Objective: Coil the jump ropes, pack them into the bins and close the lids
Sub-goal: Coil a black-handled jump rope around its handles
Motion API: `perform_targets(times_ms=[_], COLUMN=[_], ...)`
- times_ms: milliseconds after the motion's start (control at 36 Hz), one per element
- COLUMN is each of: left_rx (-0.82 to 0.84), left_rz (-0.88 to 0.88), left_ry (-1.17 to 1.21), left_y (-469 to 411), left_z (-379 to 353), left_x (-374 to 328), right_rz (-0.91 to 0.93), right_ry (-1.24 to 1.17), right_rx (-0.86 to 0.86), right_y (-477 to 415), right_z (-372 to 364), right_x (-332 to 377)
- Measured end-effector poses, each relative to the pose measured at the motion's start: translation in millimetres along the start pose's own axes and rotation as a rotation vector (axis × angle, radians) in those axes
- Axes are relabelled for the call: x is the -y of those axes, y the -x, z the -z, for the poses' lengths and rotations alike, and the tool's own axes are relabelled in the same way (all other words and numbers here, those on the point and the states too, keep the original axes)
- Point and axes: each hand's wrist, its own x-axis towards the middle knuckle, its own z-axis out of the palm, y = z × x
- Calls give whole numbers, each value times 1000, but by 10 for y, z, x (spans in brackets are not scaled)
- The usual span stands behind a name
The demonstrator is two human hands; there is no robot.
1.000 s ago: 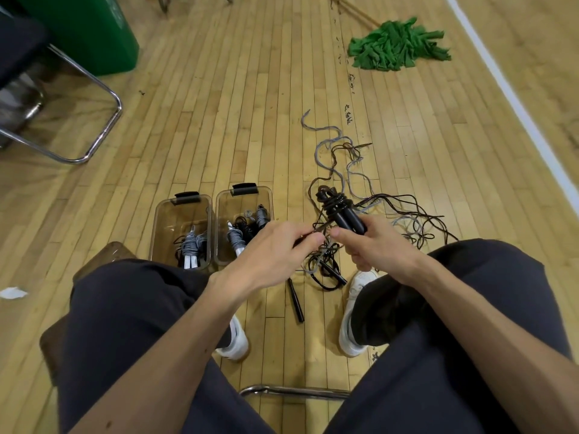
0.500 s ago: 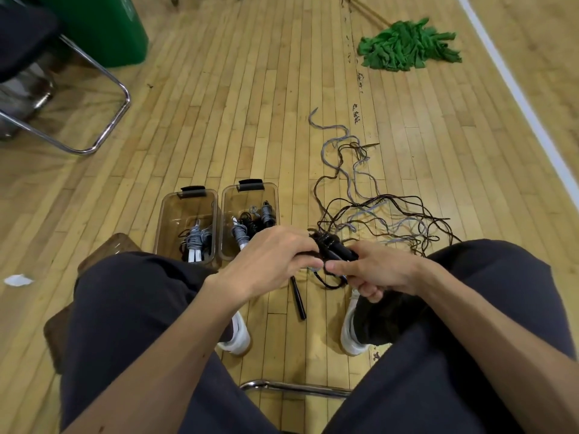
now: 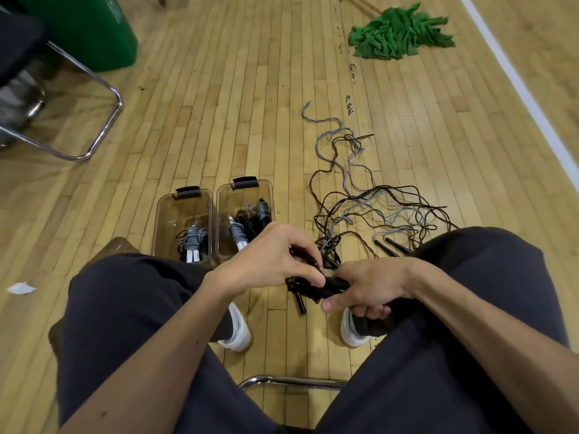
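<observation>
Sitting above the floor (image 3: 219, 120), you are holding a black rope (image 3: 308, 288) between your knees. Your right hand (image 3: 369, 283) is gripping the bundled end, its fingers (image 3: 336, 305) curled round it. Your left hand (image 3: 269, 264) is pinching the bundle's left side, thumb and fingertips closed on the cord. The rope is hanging near the right bin (image 3: 272, 195), apart from it. The left bin (image 3: 162, 214) is standing just beside that one. Both are sitting open-topped with coiled ropes (image 3: 191, 242) inside. Loose cords (image 3: 376, 211) are lying tangled on the floor beyond your right hand.
</observation>
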Motion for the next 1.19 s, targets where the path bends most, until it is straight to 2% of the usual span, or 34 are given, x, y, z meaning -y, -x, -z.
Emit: perform_targets(times_ms=[361,583,889,1056,1194], left_rx=[204,310,297,182,8], left_rz=[102,140,189,238,278], left_ry=[224,514,737,834,838], left_y=[-116,-131,-141,-140,-157], left_z=[-18,8,-18,-44,-64], left_x=[32,77,73,31,26], right_rz=[65,210,382,438,491], right_ry=[66,1,-65,-203,-247], right_rx=[67,66,-67,-211,-355], right_y=[24,114,139,94,65], right_z=[-86,-91,-103,-81,-17], right_x=[0,42,86,90,83])
